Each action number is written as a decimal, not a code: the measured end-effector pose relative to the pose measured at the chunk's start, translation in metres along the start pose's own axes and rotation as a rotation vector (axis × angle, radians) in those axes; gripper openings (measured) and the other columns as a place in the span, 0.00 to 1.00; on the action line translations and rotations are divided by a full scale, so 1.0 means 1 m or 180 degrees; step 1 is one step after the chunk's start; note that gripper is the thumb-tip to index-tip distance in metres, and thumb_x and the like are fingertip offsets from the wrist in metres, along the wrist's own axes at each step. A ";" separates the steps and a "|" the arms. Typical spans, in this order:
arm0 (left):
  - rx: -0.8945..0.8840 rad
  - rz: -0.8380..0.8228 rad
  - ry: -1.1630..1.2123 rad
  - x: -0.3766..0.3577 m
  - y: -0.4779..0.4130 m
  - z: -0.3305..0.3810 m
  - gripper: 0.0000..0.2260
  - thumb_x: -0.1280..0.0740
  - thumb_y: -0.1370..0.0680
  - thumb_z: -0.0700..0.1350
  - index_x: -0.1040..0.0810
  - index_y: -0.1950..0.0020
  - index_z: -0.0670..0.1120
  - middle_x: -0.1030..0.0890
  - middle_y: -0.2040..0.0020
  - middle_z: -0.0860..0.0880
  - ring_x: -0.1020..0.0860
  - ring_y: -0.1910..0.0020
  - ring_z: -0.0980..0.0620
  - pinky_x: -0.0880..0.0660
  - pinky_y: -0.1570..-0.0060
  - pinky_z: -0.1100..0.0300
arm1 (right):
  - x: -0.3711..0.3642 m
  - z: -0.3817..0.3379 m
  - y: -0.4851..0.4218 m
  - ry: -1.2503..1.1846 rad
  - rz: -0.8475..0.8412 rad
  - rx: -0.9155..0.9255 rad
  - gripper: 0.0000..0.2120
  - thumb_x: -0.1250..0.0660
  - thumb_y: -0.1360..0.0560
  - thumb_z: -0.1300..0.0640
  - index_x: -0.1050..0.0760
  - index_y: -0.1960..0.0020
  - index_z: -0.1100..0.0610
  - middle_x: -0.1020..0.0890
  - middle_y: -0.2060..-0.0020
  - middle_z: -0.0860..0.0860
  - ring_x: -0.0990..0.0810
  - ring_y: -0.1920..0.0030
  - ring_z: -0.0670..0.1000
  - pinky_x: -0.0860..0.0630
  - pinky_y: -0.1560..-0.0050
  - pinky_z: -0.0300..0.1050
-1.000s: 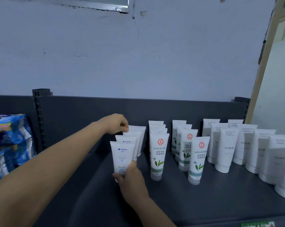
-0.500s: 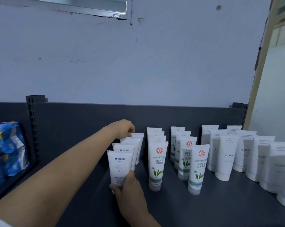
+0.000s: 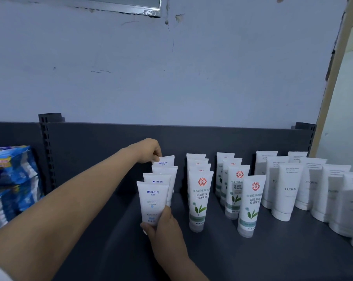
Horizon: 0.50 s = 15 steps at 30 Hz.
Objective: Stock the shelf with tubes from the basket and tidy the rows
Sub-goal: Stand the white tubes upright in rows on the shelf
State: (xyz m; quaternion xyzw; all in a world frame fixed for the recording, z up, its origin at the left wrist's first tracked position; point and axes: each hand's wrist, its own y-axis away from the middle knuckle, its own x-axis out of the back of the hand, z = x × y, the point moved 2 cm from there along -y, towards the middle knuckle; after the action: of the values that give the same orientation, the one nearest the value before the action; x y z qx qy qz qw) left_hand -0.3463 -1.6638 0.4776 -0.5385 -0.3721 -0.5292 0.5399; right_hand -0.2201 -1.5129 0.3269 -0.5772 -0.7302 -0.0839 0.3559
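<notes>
Right hand (image 3: 164, 230) gripped cap end of front tube (image 3: 152, 201), fingers curled round its base. Left hand (image 3: 149, 151) pinched top crimp of rear tube (image 3: 166, 160). Both tubes belonged to blue-logo row (image 3: 161, 177) of four, near left end of shelf (image 3: 273, 256), caps down, long axes upright. Row ran front to back, skewing slightly right toward back panel. Front tube stood just ahead of right hand, nearest front edge; rear tube was within left arm's reach only. Likely step: squaring row between both hands.
</notes>
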 end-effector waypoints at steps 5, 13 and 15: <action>-0.0065 0.0113 0.0042 0.008 0.000 0.001 0.08 0.32 0.23 0.39 0.16 0.47 0.43 0.19 0.54 0.53 0.23 0.56 0.56 0.26 0.53 0.61 | 0.000 0.000 0.002 0.0009 0.0031 0.0028 0.17 0.34 0.25 0.47 0.40 0.48 0.51 0.26 0.45 0.50 0.27 0.43 0.50 0.30 0.47 0.40; -0.0178 -0.0037 0.0091 -0.010 0.004 0.001 0.05 0.32 0.23 0.41 0.20 0.48 0.46 0.21 0.56 0.53 0.23 0.56 0.53 0.26 0.53 0.59 | 0.000 0.003 0.003 -0.0213 0.0236 0.0064 0.25 0.30 0.30 0.44 0.38 0.41 0.52 0.38 0.40 0.45 0.27 0.43 0.49 0.27 0.44 0.44; -0.0182 0.0068 0.0334 -0.011 0.007 0.005 0.06 0.32 0.24 0.40 0.26 0.49 0.48 0.21 0.56 0.51 0.24 0.57 0.52 0.27 0.53 0.58 | 0.001 0.003 0.002 -0.0581 0.0263 -0.0073 0.31 0.27 0.34 0.45 0.40 0.39 0.50 0.36 0.40 0.44 0.28 0.42 0.47 0.27 0.42 0.43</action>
State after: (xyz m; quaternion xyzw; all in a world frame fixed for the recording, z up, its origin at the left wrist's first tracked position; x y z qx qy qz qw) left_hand -0.3400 -1.6585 0.4663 -0.5291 -0.3223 -0.5614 0.5486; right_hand -0.2196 -1.5092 0.3246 -0.6161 -0.7341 -0.0245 0.2843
